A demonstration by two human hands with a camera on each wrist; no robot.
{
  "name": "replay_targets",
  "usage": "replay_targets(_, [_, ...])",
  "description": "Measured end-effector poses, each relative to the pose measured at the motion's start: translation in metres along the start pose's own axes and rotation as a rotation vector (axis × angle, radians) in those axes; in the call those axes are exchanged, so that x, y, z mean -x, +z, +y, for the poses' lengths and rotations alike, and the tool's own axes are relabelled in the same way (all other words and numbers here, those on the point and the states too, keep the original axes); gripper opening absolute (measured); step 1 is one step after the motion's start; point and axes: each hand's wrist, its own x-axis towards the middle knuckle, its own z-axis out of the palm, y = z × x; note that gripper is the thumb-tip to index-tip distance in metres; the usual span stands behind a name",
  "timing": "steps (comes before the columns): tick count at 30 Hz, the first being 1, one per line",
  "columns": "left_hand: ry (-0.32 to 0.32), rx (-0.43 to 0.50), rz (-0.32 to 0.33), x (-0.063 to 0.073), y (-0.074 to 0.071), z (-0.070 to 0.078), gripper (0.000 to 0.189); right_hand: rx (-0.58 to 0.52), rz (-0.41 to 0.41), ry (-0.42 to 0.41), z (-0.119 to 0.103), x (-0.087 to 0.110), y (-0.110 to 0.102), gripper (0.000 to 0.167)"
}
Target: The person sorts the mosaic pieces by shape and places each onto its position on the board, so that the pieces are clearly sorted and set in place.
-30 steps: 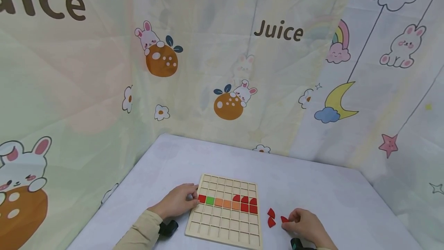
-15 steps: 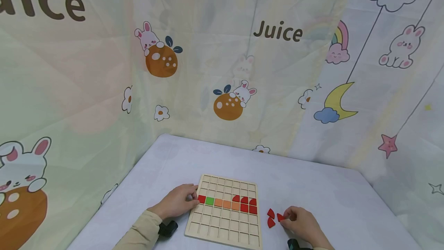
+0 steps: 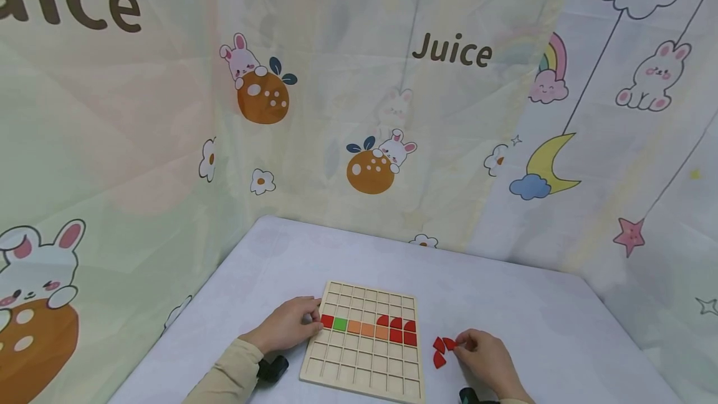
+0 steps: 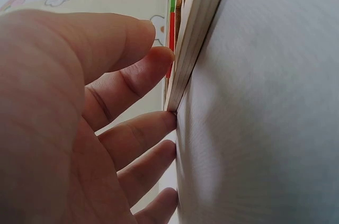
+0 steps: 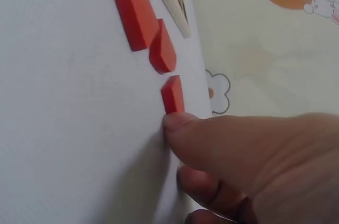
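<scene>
A wooden grid board (image 3: 361, 360) lies flat on the table. One row holds red, green (image 3: 340, 324) and orange square tiles, with red quarter-circle pieces (image 3: 396, 323) just above its right end. My left hand (image 3: 288, 324) rests at the board's left edge, its fingers extended; in the left wrist view its fingertips (image 4: 163, 57) touch the edge. Right of the board, my right hand (image 3: 488, 357) pinches a red quarter-circle piece (image 3: 449, 343) between thumb and finger. Two more red quarter-circle pieces (image 3: 439, 360) lie beside it. The right forefinger is mostly hidden in the right wrist view.
The table (image 3: 505, 292) has a pale cover. Printed fabric walls (image 3: 314, 80) with rabbits and oranges stand behind it and at the sides. Dark wrist devices (image 3: 273, 369) sit under both wrists.
My right hand has moved left and slightly away from me, bringing its red quarter-circle piece close to the two lying ones. The left hand and the board have stayed in place.
</scene>
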Motion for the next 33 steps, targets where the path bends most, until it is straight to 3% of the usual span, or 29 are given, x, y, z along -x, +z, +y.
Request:
replay_targets(5, [0.002,0.000,-0.003,0.000,0.000,0.001,0.022,-0.020,0.014,0.032,-0.004,-0.002,0.005,0.016])
replay_targets(15, [0.002,0.002,-0.007,-0.001,0.001,0.000,0.022,0.007,0.050,-0.006,-0.013,0.001,0.010,0.029])
replay_targets(21, [-0.003,-0.001,-0.011,-0.001,0.001,-0.001,0.022,0.024,0.061,0.017,-0.012,0.001,0.009,0.033])
replay_targets(33, [0.005,-0.004,-0.009,-0.001,0.001,-0.001,0.022,-0.023,0.105,0.018,-0.010,-0.003,0.011,0.022])
